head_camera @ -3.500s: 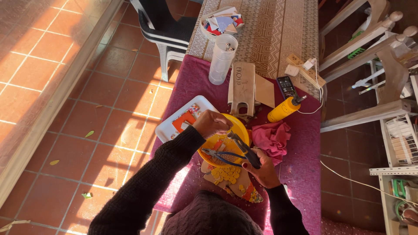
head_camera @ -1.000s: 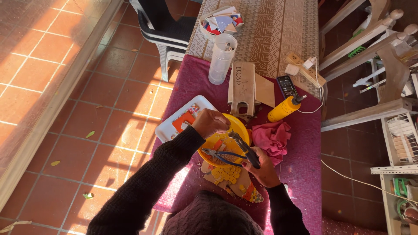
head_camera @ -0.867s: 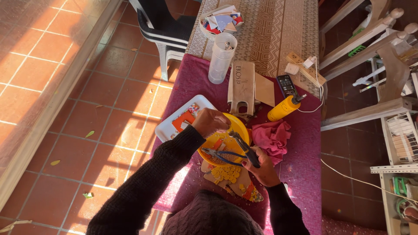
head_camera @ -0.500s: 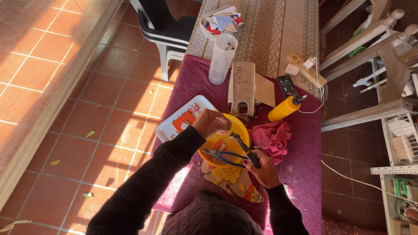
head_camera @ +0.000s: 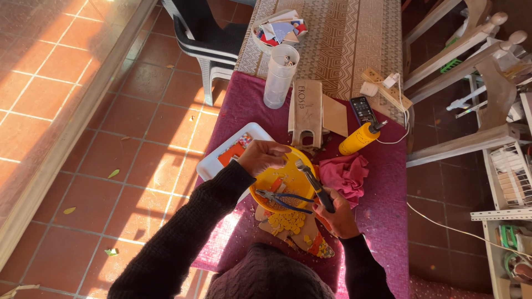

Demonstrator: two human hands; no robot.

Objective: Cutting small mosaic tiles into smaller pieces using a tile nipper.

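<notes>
Nearest, a dark knitted head covering (head_camera: 270, 274) and 2 dark sleeves reaching forward over a magenta cloth (head_camera: 382, 221). Just beyond, a flat cardboard piece (head_camera: 293, 232) partly covered with yellow and red mosaic bits, lying on the cloth under the hands. Right hand (head_camera: 336, 213) closed around the dark handle of a nipper tool (head_camera: 314, 185), its metal head angled up over a yellow bowl (head_camera: 284, 180). Blue-handled pliers (head_camera: 282, 198) resting across the bowl's near rim. Left hand (head_camera: 261, 156) curled over the bowl's far rim, fingers bent, gripping it; anything pinched in the fingertips too small to tell. Beside the bowl, a crumpled pink rag (head_camera: 344, 173) and a white tray (head_camera: 233, 152) with orange pieces. Farther off, a yellow cylinder (head_camera: 359, 138), a wooden stand (head_camera: 306, 111), a clear plastic cup (head_camera: 280, 75), then a dish of coloured scraps (head_camera: 277, 27).
</notes>
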